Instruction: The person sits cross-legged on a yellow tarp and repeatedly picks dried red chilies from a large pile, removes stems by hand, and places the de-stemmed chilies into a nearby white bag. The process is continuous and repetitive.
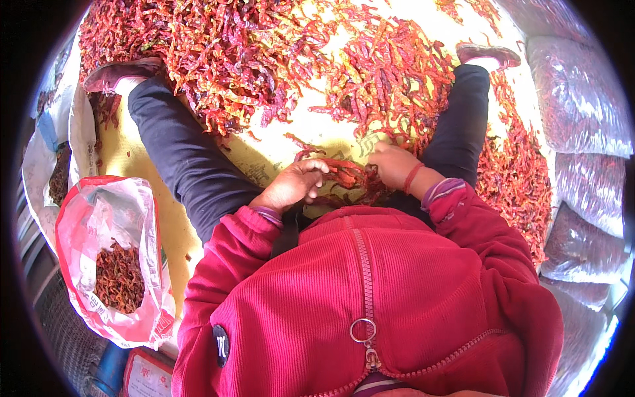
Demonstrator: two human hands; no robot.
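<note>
A small bunch of dried red chili peppers (350, 173) lies between my two hands, just in front of my jacket. My left hand (294, 182) has its fingers curled and its thumb bent in, with the fingertips closed at the left end of the bunch. My right hand (393, 165), with a red band at the wrist, is closed on the bunch's other end. Its fingers hide part of what they grip. A large spread of dried chilies (231, 59) covers the yellow sheet (291, 142) beyond my hands.
Both my legs stretch out over the sheet, among the chilies. On the left stands an open plastic sack (109, 198) with darker chilies inside, and behind it another white sack (81, 126). Full clear bags (579, 99) line the right side. More chilies (516, 192) lie beside my right leg.
</note>
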